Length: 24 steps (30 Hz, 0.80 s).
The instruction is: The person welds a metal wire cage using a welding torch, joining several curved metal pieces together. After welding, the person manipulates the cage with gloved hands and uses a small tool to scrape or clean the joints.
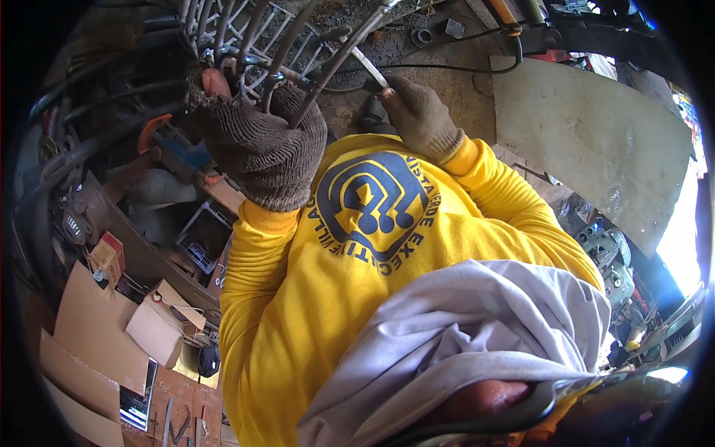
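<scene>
My left hand (261, 145), in a brown knit glove with a bare fingertip poking out, is closed around the bars of a metal rod frame (253, 41). Several curved dark rods of that frame run up and away from the glove. My right hand (421, 115), gloved likewise, grips a narrow flat metal strip (369, 67). The strip points up and left toward the frame; whether its far end touches the rods I cannot tell. A longer rod (339, 63) slants between both hands, its lower end beside the left glove.
A large grey sheet (588, 141) lies at the right, near a dark cable (447, 69) and an orange-handled tool (506, 15). Green machinery (607, 253) stands farther right. Cardboard boxes (97, 328) and a board with hand tools (179, 410) are at lower left.
</scene>
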Available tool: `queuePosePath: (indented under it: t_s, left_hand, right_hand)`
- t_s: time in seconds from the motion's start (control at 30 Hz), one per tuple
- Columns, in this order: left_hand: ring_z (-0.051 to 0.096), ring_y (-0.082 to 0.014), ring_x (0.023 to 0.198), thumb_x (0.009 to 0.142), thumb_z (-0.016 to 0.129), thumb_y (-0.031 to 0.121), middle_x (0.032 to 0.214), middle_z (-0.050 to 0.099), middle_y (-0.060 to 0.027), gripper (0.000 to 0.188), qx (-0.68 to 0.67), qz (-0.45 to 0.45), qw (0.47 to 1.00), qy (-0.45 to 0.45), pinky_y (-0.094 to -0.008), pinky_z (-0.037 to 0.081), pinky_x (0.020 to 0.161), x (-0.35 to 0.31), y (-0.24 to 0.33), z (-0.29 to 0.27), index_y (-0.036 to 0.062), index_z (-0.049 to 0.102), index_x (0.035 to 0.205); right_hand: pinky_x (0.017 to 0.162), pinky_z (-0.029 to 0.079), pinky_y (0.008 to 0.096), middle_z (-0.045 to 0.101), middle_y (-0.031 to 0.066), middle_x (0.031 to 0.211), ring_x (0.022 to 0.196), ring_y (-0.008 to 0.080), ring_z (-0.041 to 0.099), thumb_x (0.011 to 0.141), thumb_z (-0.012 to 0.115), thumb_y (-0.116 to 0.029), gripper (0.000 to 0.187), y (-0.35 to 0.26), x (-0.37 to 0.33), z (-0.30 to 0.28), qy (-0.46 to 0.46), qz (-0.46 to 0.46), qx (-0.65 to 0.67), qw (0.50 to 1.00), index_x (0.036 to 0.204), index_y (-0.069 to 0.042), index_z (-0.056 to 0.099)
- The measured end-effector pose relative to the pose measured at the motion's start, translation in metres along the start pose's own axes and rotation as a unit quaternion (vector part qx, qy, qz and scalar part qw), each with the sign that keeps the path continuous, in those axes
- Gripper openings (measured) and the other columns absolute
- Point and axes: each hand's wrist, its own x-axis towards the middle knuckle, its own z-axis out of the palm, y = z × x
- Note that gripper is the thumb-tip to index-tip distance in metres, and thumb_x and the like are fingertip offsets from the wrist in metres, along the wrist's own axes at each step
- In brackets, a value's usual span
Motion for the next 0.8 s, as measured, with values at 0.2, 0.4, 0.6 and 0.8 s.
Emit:
queuePosePath:
  t_s: [0.2,0.4,0.6,0.8]
  left_hand:
    - [0.043,-0.0494,0.125,0.079,0.071,0.032,0.142,0.035,-0.0318,0.095,-0.02,0.055,0.998,0.015,-0.0566,0.033,0.106,0.007,-0.001,-0.003,-0.0098,0.018,0.146]
    - [0.044,-0.0479,0.125,0.079,0.071,0.032,0.141,0.037,-0.031,0.091,-0.025,0.033,0.999,-0.03,-0.0564,0.034,0.105,0.013,0.002,-0.007,-0.0102,0.022,0.144]
    - [0.054,-0.0426,0.111,0.079,0.074,0.026,0.127,0.05,-0.0255,0.078,-0.069,0.064,0.995,0.034,-0.0504,0.044,0.096,0.029,0.01,-0.01,-0.0062,0.036,0.14]
    - [0.056,-0.0419,0.105,0.082,0.072,0.025,0.123,0.054,-0.0247,0.074,-0.038,0.066,0.996,0.037,-0.0507,0.045,0.092,0.028,0.011,-0.013,-0.0053,0.037,0.14]
  right_hand:
    - [0.065,0.054,0.0374,0.067,0.0142,0.076,0.07,0.0278,0.07,0.1,0.05,-0.031,0.032,0.001,-0.011,-0.003,0.038,-0.152,0.056,0.986,0.108,-0.002,0.061]
    - [0.065,0.052,0.0366,0.064,0.0139,0.072,0.064,0.0293,0.066,0.099,0.05,-0.029,0.031,-0.006,-0.013,-0.009,0.006,-0.046,0.107,0.993,0.11,-0.002,0.062]
    - [0.063,0.049,0.0391,0.063,0.0154,0.071,0.066,0.0317,0.066,0.099,0.049,-0.027,0.03,0.002,-0.008,-0.001,0.012,-0.052,0.006,0.999,0.111,-0.003,0.062]
    - [0.066,0.051,0.039,0.065,0.0149,0.072,0.069,0.029,0.067,0.099,0.049,-0.029,0.031,0.008,-0.014,-0.005,0.023,-0.111,0.073,0.991,0.113,-0.004,0.061]
